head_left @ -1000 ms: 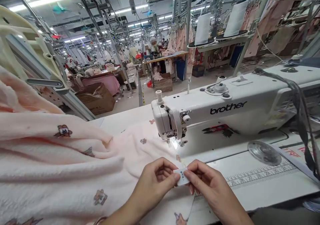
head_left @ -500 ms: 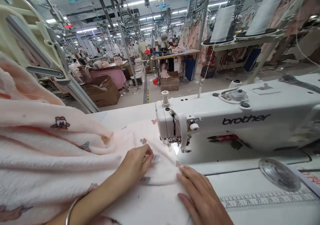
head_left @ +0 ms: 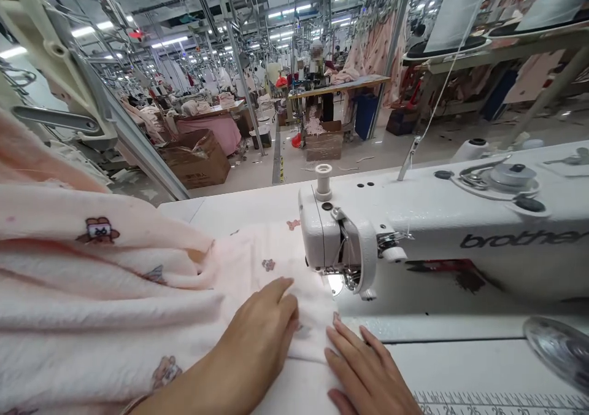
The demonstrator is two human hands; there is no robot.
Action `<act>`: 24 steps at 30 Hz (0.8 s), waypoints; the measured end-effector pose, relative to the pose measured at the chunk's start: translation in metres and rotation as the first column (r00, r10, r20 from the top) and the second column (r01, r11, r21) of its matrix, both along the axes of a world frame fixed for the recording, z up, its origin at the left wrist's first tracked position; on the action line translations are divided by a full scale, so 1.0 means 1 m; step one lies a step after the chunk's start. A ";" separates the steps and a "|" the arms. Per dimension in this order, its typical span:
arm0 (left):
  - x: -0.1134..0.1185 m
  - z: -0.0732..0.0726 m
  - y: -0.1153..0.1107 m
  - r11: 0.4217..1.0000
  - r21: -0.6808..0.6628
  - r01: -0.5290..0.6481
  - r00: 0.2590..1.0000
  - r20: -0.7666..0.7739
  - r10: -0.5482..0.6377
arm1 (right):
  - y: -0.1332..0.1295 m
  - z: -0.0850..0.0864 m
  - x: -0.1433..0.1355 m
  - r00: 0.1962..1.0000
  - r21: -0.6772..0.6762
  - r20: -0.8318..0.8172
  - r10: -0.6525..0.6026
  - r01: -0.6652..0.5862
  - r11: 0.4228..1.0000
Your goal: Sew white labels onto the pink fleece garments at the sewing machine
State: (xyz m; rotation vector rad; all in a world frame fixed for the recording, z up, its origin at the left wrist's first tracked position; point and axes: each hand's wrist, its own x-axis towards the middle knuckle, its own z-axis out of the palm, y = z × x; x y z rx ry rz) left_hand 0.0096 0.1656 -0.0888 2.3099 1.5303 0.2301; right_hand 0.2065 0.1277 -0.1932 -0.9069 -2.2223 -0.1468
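Observation:
Pale pink fleece fabric (head_left: 230, 317) with small printed bears lies on the white sewing machine table. Its right edge passes beside the needle area of the white Brother sewing machine (head_left: 331, 231). My left hand (head_left: 257, 341) rests on the fabric left of the needle, fingers bent and drawn together on the cloth; its fingertips are partly hidden. Nearer to me than the presser foot, my right hand (head_left: 368, 372) lies with fingers spread, their tips touching the fabric's right edge. A small greyish patch on the cloth shows beside my left thumb, too blurred to make out.
Red-handled snips (head_left: 442, 266) lie under the machine arm. A clear round dish (head_left: 559, 347) and a printed ruler scale (head_left: 497, 399) are at right. Bunched fleece (head_left: 92, 267) fills the left side. Thread cones (head_left: 455, 16) stand behind. A cardboard box (head_left: 197, 157) sits beyond the table.
My left hand has shifted slightly right over the cloth, and the pale tag that showed at its fingertips is out of sight. The view has turned left, closer to the machine.

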 end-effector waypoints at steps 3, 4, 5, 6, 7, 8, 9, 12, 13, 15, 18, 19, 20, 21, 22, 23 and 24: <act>0.017 -0.001 0.021 0.985 -0.135 -0.105 0.966 0.221 0.133 | 0.001 0.007 -0.003 0.992 -0.057 -0.125 -0.015 0.008 0.998; 0.021 -0.006 0.028 0.971 -0.205 -0.123 0.941 0.285 0.180 | 0.003 0.010 -0.004 0.989 -0.100 -0.143 -0.033 0.019 0.995; 0.024 -0.013 0.035 0.952 -0.275 -0.134 0.911 0.344 0.228 | 0.006 0.012 -0.003 0.989 -0.153 -0.138 -0.057 0.036 0.988; 0.026 -0.021 0.039 0.931 -0.337 -0.139 0.878 0.393 0.273 | 0.008 0.014 -0.003 0.989 -0.204 -0.120 -0.084 0.058 0.977; 0.028 -0.028 0.042 0.914 -0.381 -0.138 0.847 0.432 0.308 | 0.011 0.016 -0.002 0.988 -0.248 -0.103 -0.119 0.090 0.964; 0.028 -0.035 0.043 0.902 -0.410 -0.138 0.825 0.456 0.333 | 0.013 0.016 -0.001 0.984 -0.279 -0.090 -0.156 0.126 0.952; 0.028 -0.040 0.042 0.893 -0.425 -0.144 0.813 0.465 0.352 | 0.014 0.016 -0.001 0.978 -0.299 -0.082 -0.191 0.159 0.941; 0.027 -0.045 0.038 0.872 -0.457 -0.176 0.797 0.453 0.399 | 0.015 0.010 -0.002 0.962 -0.293 -0.095 -0.255 0.218 0.931; 0.027 -0.045 0.036 0.864 -0.470 -0.183 0.788 0.455 0.414 | 0.014 0.008 -0.002 0.961 -0.268 -0.096 -0.261 0.228 0.936; 0.026 -0.043 0.035 0.855 -0.482 -0.191 0.775 0.460 0.433 | 0.013 0.005 -0.001 0.963 -0.217 -0.078 -0.258 0.236 0.947; 0.026 -0.045 0.034 0.848 -0.485 -0.214 0.780 0.437 0.447 | 0.013 0.003 0.001 0.968 -0.202 -0.016 -0.250 0.242 0.949; 0.026 -0.046 0.034 0.847 -0.483 -0.223 0.782 0.430 0.451 | 0.013 0.002 0.001 0.970 -0.200 0.003 -0.245 0.241 0.950; 0.026 -0.048 0.034 0.847 -0.479 -0.229 0.783 0.427 0.453 | 0.013 0.003 0.001 0.970 -0.197 0.019 -0.241 0.240 0.951; 0.027 -0.050 0.034 0.850 -0.471 -0.235 0.784 0.425 0.453 | 0.013 0.003 0.001 0.970 -0.191 0.032 -0.239 0.241 0.952; 0.028 -0.052 0.033 0.856 -0.457 -0.243 0.789 0.420 0.449 | 0.013 0.003 0.002 0.970 -0.186 0.041 -0.240 0.244 0.952; 0.028 -0.053 0.033 0.863 -0.438 -0.250 0.796 0.415 0.441 | 0.012 0.003 0.002 0.969 -0.184 0.046 -0.241 0.246 0.952; 0.029 -0.054 0.032 0.870 -0.419 -0.259 0.805 0.405 0.434 | 0.012 0.003 0.002 0.969 -0.182 0.048 -0.242 0.247 0.952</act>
